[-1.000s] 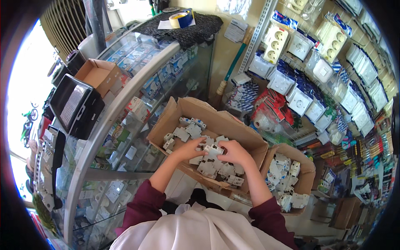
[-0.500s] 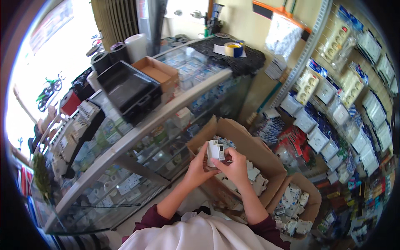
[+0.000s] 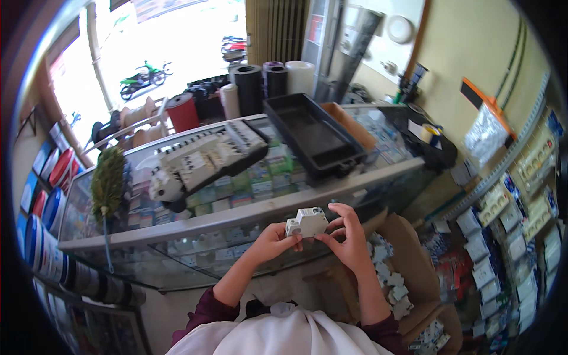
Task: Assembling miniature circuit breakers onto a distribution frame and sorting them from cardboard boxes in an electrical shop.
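A white circuit breaker (image 3: 309, 223) is held up in front of me, over the near edge of the counter, its flat side facing me. My left hand (image 3: 270, 242) is closed on its left end, thumb on the near side and fingers beneath. My right hand (image 3: 350, 239) is at the other end, its thumb and bent fingers at the edge and the index finger lifted. Behind them on the glass counter, several similar white breakers (image 3: 207, 155) stand in rows in a black tray. A second black tray (image 3: 313, 133) lies beside it.
A cardboard box (image 3: 414, 254) with white breakers stands below my right hand. The metal-edged glass counter (image 3: 248, 213) crosses in front. Rolls of sheeting (image 3: 247, 89), a green brush (image 3: 108, 180) and tape (image 3: 427, 135) are on or behind it. Packaged sockets (image 3: 482, 260) hang at right.
My view has swung left, bringing the counter and trays to the middle. Both hands, with the breaker, have moved from over the cardboard box to the counter edge. The breaker has been turned.
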Tool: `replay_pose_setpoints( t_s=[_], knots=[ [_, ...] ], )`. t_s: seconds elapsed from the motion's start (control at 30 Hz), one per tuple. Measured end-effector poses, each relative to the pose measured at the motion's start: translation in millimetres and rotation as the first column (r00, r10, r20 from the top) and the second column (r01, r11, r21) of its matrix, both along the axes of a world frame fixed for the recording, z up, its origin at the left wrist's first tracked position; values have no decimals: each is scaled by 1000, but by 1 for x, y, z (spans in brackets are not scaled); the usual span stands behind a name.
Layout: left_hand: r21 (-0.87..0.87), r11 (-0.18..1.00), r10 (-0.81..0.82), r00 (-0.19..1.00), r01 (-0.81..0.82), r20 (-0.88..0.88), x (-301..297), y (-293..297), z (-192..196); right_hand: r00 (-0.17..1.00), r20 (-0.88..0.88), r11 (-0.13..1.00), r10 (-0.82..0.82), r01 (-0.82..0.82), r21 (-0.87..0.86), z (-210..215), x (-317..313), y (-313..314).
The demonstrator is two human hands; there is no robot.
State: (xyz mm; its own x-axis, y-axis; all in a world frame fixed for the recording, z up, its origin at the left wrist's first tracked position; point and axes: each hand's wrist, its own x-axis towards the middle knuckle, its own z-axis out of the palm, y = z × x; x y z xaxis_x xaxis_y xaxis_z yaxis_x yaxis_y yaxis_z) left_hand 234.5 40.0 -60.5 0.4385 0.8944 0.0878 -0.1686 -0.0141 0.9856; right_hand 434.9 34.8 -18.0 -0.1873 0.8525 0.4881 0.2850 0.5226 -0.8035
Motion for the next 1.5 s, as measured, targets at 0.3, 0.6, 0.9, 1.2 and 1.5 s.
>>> replay_pose_setpoints(
  t_s=[0.3,0.6,0.9,1.2,1.5],
  knots=[
    [262,935,306,920,-241,-247,-132,-45,55,949,80,944,304,-311,111,19,-136,20],
    [678,437,871,465,-592,-156,-216,-70,53,902,82,898,423,-430,92,31,-247,34],
    [683,290,944,318,-670,-89,-249,-64,49,911,321,888,257,-354,293,50,-289,45],
    [645,353,930,330,-678,-163,-252,-56,44,850,525,860,35,-293,418,42,-292,55],
    [555,313,950,251,-770,-188,-247,-54,35,817,577,832,7,-325,449,48,-295,57]
  ],
)
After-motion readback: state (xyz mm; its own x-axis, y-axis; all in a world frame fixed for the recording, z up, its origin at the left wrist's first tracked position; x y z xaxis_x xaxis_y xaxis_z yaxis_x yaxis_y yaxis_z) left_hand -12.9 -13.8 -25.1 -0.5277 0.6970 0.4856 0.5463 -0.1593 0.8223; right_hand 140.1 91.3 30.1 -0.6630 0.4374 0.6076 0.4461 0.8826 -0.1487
